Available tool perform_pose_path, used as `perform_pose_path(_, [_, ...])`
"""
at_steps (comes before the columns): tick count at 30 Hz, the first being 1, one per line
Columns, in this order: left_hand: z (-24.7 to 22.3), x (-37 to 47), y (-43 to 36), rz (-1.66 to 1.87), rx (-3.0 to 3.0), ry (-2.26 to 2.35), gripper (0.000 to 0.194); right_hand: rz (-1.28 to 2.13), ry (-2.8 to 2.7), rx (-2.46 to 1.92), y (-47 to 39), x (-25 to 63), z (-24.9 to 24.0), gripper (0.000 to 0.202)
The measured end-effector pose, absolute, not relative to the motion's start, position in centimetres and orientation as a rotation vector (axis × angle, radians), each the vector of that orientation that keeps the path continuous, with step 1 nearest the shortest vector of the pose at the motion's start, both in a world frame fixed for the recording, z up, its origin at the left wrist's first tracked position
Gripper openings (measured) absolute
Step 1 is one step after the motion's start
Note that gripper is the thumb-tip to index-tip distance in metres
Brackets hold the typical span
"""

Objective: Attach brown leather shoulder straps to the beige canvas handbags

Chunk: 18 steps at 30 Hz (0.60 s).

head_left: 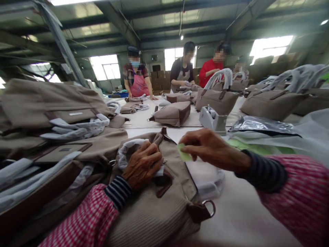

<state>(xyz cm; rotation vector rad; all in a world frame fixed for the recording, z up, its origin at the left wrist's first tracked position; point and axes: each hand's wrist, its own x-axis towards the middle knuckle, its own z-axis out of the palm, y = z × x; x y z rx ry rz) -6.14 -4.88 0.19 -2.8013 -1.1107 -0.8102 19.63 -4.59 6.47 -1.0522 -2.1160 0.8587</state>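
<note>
A taupe handbag (151,209) with ribbed fabric and dark brown leather tabs lies on its side in front of me. My left hand (144,164) is closed on the bag's handle (125,152), which is wrapped in white film. Between the thumb and fingers of my right hand (208,145) is a small pale green piece (184,152), flat-looking; I cannot tell whether it is paper or foam. That hand is held above the bag's right edge, apart from it. A metal D-ring (209,208) sticks out at the bag's near right corner.
Taupe bags are piled (53,113) at my left. Beyond my right hand stand a white tape dispenser (212,118), an upright handbag (218,99), and a shiny plastic packet (262,125) beside green material. Several co-workers, one in a pink apron (140,85), stand across the white table (236,206).
</note>
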Motion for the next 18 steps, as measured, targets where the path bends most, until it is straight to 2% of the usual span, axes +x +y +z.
perform_pose_path(4, [0.1, -6.4, -4.8, -0.755, -2.794, -1.124, 0.032, 1.219, -1.982, -1.231, -0.2, 13.4, 3.9, 0.008])
perform_pose_path(8, [0.1, -6.3, -4.6, -0.702, -2.808, -1.15, 0.032, 1.427, -1.813, -1.334, 2.2, 12.4, 1.3, 0.011])
perform_pose_path(11, [0.1, -6.2, -4.4, -0.684, -2.851, -1.135, 0.031, 1.394, -1.799, -1.34, 2.6, 12.4, 0.8, 0.012])
perform_pose_path(18, [0.1, -6.2, -4.4, -0.678, -2.875, -1.173, 0.028, 1.077, -1.785, -1.431, 2.6, 10.5, -0.1, 0.009])
